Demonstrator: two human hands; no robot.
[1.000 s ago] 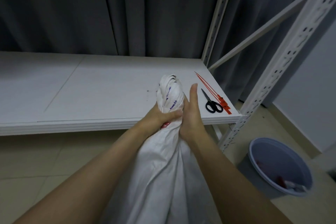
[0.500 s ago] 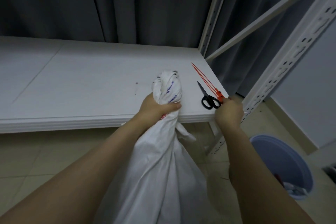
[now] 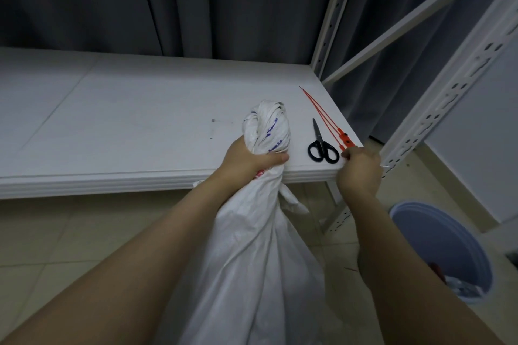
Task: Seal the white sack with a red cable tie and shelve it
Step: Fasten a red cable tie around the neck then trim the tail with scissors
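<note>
A white woven sack (image 3: 252, 246) stands on the floor in front of the shelf, its neck gathered and twisted into a bunch above the shelf edge. My left hand (image 3: 249, 161) is clenched around that neck. Red cable ties (image 3: 326, 120) lie on the shelf's right end, their tag ends near the front corner. My right hand (image 3: 360, 169) is at that corner with its fingers pinched on the tag end of a tie; the fingertips themselves are hidden.
Black-handled scissors (image 3: 321, 143) lie beside the ties. The white shelf board (image 3: 126, 120) stretches to the left. A perforated rack post (image 3: 437, 109) rises at right, and a blue bucket (image 3: 445, 249) with scraps stands on the tiled floor. Dark curtains hang behind.
My right hand let go of the sack neck and moved right to the red cable ties at the shelf corner. My left hand kept its hold on the neck.
</note>
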